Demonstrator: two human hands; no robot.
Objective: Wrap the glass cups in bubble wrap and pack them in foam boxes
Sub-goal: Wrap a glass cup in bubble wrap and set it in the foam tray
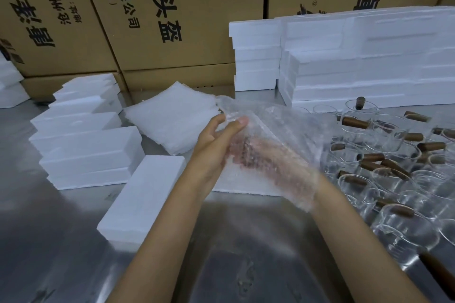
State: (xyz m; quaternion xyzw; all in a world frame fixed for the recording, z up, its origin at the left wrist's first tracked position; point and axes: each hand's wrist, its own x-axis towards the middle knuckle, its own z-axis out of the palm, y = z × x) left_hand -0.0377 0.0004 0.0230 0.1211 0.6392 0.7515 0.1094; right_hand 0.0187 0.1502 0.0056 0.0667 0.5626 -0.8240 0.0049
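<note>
In the head view, a steel table (61,241) with a dull, brushed shine carries the work. A sheet of bubble wrap (270,130), clear and full of small bubbles, is lifted above the table in the middle, and it is blurred. The left hand (216,140) is at the left edge of this sheet, with the fingers curled and the thumb pressing the plastic, so it pinches the wrap. The right hand (278,167) is under and inside the sheet and shows only as a pink shape through the bubbles; it seems to hold something wrapped, but how far it is closed I cannot tell. At the right stand many glass cups (394,179), round and transparent, with brown wooden handles, close together. White foam boxes (88,145), rectangular and matt, lie in a stack at the left, one foam box (145,197) lies alone just beside the left forearm, and more foam pieces (369,69) are stacked behind. A pile of bubble wrap sheets (172,118) lies behind the left hand. Brown cardboard cartons (184,19) with black print stand at the back.
</note>
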